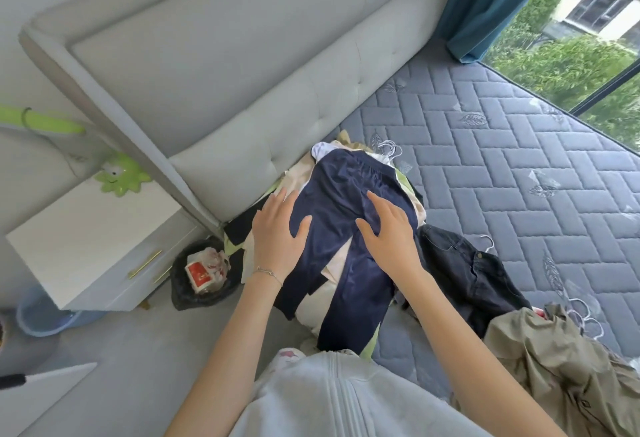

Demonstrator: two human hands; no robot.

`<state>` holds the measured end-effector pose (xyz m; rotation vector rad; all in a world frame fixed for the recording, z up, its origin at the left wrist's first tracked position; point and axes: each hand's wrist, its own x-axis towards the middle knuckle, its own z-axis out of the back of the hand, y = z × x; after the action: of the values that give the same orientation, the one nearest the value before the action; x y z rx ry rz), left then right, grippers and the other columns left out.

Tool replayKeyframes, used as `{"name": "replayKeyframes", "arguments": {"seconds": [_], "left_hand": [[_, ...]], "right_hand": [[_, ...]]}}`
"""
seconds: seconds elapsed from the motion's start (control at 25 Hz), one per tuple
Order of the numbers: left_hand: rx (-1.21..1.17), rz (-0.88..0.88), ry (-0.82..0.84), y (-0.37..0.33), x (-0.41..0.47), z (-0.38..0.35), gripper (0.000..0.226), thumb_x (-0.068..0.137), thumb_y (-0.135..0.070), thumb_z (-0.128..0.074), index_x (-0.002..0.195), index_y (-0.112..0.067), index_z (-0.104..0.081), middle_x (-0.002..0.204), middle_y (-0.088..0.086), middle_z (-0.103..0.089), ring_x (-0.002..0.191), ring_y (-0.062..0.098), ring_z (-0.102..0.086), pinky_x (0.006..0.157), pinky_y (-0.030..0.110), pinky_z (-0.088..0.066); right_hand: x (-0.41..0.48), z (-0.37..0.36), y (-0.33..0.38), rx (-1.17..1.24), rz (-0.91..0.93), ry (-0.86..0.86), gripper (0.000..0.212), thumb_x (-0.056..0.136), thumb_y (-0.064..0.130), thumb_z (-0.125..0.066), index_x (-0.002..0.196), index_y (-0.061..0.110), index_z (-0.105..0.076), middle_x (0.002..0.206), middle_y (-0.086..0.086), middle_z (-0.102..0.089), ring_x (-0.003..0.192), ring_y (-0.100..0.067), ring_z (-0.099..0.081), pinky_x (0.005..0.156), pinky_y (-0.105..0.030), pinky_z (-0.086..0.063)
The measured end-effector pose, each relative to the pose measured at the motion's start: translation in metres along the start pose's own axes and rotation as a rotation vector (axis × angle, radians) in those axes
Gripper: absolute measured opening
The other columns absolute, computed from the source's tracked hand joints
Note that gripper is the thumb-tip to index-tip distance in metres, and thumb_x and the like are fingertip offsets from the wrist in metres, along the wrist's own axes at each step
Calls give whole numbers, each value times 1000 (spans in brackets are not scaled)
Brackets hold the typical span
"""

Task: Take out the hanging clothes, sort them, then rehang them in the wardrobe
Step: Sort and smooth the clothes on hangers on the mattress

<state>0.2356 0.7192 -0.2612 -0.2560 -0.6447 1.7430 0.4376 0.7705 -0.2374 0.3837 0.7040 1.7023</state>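
Navy trousers (346, 201) lie spread on top of a pile of clothes (311, 301) at the mattress (502, 166) edge. The left hand (277, 235), fingers straight, presses flat on their 9 o'clock side; the right hand (391, 232) lies flat and open at 3 o'clock. Black jeans (467, 270) sit at the pile's 4 o'clock

trousers (346, 221) on clothes pile (298, 173) | pile on mattress (502, 159), against headboard (225, 72) | jeans (467, 270) just right of pile | waste bin (181, 294) between nightstand (86, 228) and mattress
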Motion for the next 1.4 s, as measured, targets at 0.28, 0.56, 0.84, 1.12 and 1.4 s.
{"name": "replayKeyframes", "arguments": {"seconds": [0.28,0.56,0.84,1.12,1.4], "left_hand": [[-22,-95,137,36,91,-19,65,90,-55,-33,140,-17,-47,145,4,-48,137,25,-40,110,41,-34],[-8,-296,285,60,183,-36,57,90,-46,-45,139,-17,-49,145,5,-48,133,26,-43,105,41,-35],[-41,-384,394,61,243,-110,60,89,-51,-42,141,-20,-47,149,2,-44,138,26,-37,109,44,-34],[-58,-396,499,68,286,-241,60,89,-44,-48,141,-14,-47,146,5,-46,138,25,-38,116,42,-26],[-44,-336,565,107,337,-378,56,91,-32,-61,139,-7,-46,138,12,-53,128,31,-48,106,44,-38]], "right_hand": [[52,-15,14,14,-136,-103,57,96,32,-57,148,23,-36,148,1,-44,139,-21,-33,114,-39,-29],[105,-42,27,43,-306,-239,57,97,34,-55,148,21,-36,148,1,-43,139,-21,-33,114,-43,-31],[159,-53,-11,10,-395,-279,56,96,29,-57,147,17,-38,147,-3,-46,136,-23,-37,114,-38,-31],[231,-93,-122,32,-494,-270,56,95,29,-58,147,16,-39,145,-4,-47,135,-24,-39,112,-40,-33],[300,-148,-243,9,-547,-201,59,94,28,-58,147,13,-36,143,-8,-47,132,-27,-40,109,-39,-33]]}}
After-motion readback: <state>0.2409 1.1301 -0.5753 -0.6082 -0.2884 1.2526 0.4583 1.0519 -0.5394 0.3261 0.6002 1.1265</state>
